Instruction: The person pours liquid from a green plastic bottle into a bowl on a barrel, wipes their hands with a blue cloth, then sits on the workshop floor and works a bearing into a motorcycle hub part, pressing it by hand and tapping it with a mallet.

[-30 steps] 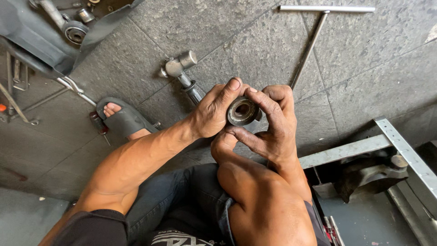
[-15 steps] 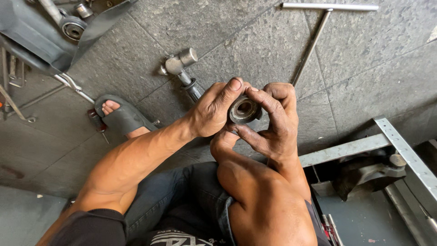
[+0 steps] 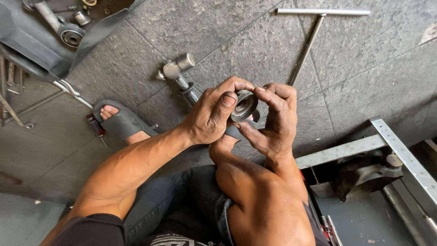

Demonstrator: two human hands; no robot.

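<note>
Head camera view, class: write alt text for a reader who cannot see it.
Both bare hands, left hand and right hand, hold a round dark metal ring between the fingertips, above the grey stone-tile floor. A long steel T-handle wrench lies beyond it, a short metal hammer-like tool to the left, near a foot in a grey sandal.

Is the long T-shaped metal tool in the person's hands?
No, the T-shaped tool lies on the stone floor, while both hands hold a round metal ring.
</note>
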